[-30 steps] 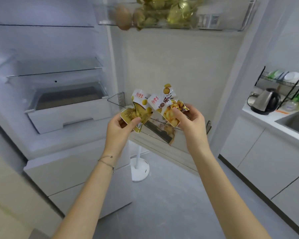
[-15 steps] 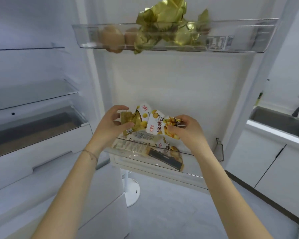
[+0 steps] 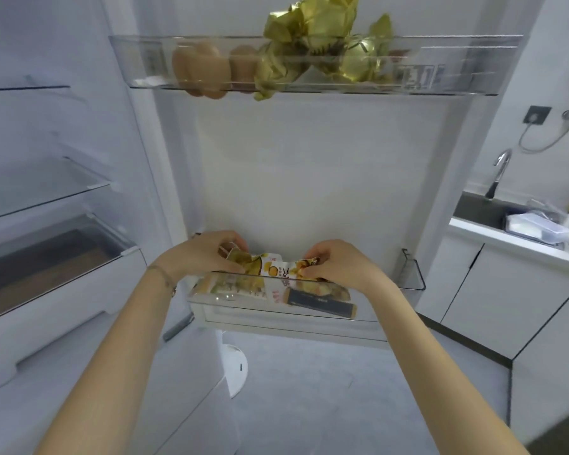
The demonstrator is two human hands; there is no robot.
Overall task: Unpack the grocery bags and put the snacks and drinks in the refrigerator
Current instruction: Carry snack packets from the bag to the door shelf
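The snack packets (image 3: 270, 266) at lower centre are yellow and white, printed with golden-yellow pieces and a small red mark. Below them, seen through the clear lower door shelf (image 3: 260, 311), lie a pale packet (image 3: 230, 287) with yellowish print and a dark navy box (image 3: 321, 305) with a tan edge. The upper door shelf (image 3: 473, 73), also clear, holds light-brown eggs (image 3: 197, 68) and crumpled shiny gold foil (image 3: 312, 31). The fridge door (image 3: 309, 165) is plain white. At left, a drawer (image 3: 46, 257) looks dark brown inside. The floor (image 3: 309, 389) is plain grey. At right, the cabinets (image 3: 506, 300) are white, the sink (image 3: 477, 208) dark grey, the tap (image 3: 501, 169) silver.
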